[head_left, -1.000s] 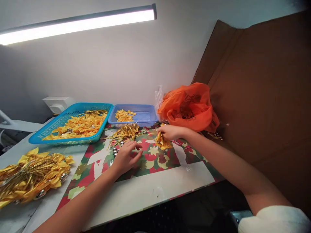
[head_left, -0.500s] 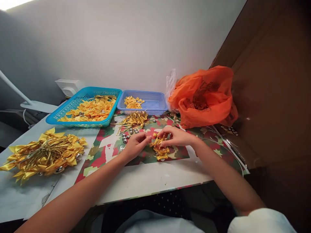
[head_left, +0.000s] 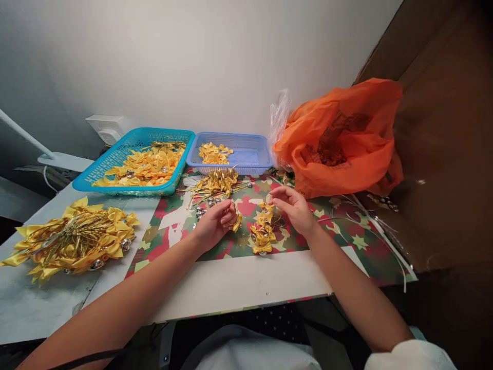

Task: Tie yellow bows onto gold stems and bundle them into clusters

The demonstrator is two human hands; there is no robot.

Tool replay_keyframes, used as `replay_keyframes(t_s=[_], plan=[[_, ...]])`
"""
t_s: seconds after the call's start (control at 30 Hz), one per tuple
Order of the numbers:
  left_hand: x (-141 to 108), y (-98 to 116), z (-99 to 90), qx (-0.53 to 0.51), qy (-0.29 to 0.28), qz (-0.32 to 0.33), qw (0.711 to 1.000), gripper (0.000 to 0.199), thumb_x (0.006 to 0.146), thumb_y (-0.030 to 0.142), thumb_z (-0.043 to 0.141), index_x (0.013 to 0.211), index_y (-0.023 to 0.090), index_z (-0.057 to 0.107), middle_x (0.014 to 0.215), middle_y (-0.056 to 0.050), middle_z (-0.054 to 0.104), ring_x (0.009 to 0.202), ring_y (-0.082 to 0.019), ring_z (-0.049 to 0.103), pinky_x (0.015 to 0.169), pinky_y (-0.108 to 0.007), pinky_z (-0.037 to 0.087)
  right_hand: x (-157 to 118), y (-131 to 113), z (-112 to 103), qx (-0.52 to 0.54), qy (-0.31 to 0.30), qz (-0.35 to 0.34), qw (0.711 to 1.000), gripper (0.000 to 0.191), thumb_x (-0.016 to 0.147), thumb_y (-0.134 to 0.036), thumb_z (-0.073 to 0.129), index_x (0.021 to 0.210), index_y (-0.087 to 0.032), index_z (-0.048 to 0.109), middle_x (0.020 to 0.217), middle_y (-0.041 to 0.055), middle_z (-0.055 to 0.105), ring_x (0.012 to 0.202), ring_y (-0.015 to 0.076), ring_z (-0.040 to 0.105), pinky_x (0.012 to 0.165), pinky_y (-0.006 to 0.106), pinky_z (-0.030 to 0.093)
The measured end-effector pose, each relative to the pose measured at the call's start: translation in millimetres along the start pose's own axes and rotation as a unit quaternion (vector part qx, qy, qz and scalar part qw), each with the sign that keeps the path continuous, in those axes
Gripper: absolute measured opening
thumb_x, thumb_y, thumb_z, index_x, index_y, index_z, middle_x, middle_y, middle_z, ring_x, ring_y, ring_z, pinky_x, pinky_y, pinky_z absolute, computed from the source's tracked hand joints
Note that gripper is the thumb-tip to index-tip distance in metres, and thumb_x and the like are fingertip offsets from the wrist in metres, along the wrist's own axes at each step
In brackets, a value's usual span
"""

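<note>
Between the fingers of my left hand point(head_left: 216, 224) is a yellow bow point(head_left: 238, 223) on a thin gold cord. My right hand point(head_left: 295, 208) is to the right, with thumb and index finger pinched at the top of a short row of yellow bows point(head_left: 264, 234) lying on the patterned sheet; what is between its fingertips is too small to make out. Behind my left hand lie a bundle of bows with gold cords point(head_left: 219, 184) and several silver bells point(head_left: 200, 211).
A large bunch of bows point(head_left: 77, 236) lies at the left. Behind are a turquoise basket point(head_left: 154, 191) and a blue basket point(head_left: 252, 167) holding bows. An orange bag point(head_left: 346, 149) stands at the back right beside a cardboard wall point(head_left: 439, 164).
My hands have moved apart. A yellow bow now hangs from my left hand, and my right hand has shifted up and right off the row of bows. The view has shifted slightly.
</note>
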State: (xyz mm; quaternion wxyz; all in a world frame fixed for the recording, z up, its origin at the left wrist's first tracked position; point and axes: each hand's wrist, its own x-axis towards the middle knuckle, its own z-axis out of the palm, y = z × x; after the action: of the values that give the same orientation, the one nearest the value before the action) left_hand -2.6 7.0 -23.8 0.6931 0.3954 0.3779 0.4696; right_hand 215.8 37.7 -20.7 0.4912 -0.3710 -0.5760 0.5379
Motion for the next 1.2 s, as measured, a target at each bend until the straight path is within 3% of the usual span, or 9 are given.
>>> replay_keyframes(t_s=[0.13,0.27,0.5,0.8,1.03,1.2], plan=[[-2,2,0.8,-0.02,-0.018,-0.011,1.0,0.034,0.078,0.044,0.065,0.065,0.02,0.046,0.048,0.009,0.023,0.044,-0.008,0.02,0.043,-0.019,0.025,-5,-6,2,0.134,0.004,0.046,0.99,0.019,0.07,-0.033,0.076,0.083,-0.024,0.066,0.073,-0.004,0.063,0.072,0.011,0.06,0.076,0.028,0.049],[-5,0,1.3,-0.014,-0.034,-0.013,0.999,0.032,0.076,0.045,0.07,0.068,0.017,0.056,0.049,0.007,0.031,0.047,-0.008,0.027,0.047,-0.02,0.028,-8,-10,5,0.167,0.005,0.077,0.983,0.019,0.066,-0.03,0.078,0.08,-0.024,0.066,0.072,-0.0041,0.062,0.072,0.0107,0.058,0.074,0.026,0.048],[-5,-3,1.9,0.051,-0.069,0.051,0.995,0.036,0.082,0.05,0.063,0.079,0.015,0.064,0.055,0.002,0.047,0.05,-0.01,0.036,0.047,-0.024,0.023,-8,-6,7,0.106,-0.001,0.083,0.991,0.019,0.069,-0.03,0.074,0.082,-0.024,0.062,0.076,-0.0024,0.06,0.075,0.0127,0.058,0.076,0.029,0.049],[-6,-1,3.7,0.031,-0.051,0.02,0.998,0.035,0.081,0.051,0.062,0.076,0.016,0.062,0.052,0.003,0.045,0.048,-0.01,0.032,0.048,-0.024,0.023,-7,-12,3,0.045,-0.017,0.064,0.997,0.023,0.073,-0.041,0.065,0.086,-0.026,0.053,0.077,0.0001,0.056,0.076,0.0165,0.057,0.077,0.035,0.052],[-6,1,2.6,-0.058,-0.066,-0.022,0.996,0.032,0.08,0.049,0.067,0.076,0.017,0.062,0.051,0.004,0.043,0.045,-0.008,0.028,0.046,-0.02,0.023,-7,-14,-8,0.081,-0.011,0.03,0.996,0.02,0.075,-0.038,0.068,0.088,-0.027,0.058,0.078,-0.0011,0.057,0.074,0.0144,0.058,0.079,0.034,0.053],[-11,4,8.1,-0.079,-0.09,-0.03,0.992,0.031,0.082,0.049,0.066,0.078,0.018,0.064,0.052,0.004,0.042,0.046,-0.008,0.029,0.047,-0.021,0.026,-13,-15,8,-0.109,-0.032,-0.006,0.993,0.021,0.079,-0.042,0.067,0.088,-0.024,0.064,0.076,0.0001,0.059,0.07,0.0144,0.056,0.072,0.031,0.049]])
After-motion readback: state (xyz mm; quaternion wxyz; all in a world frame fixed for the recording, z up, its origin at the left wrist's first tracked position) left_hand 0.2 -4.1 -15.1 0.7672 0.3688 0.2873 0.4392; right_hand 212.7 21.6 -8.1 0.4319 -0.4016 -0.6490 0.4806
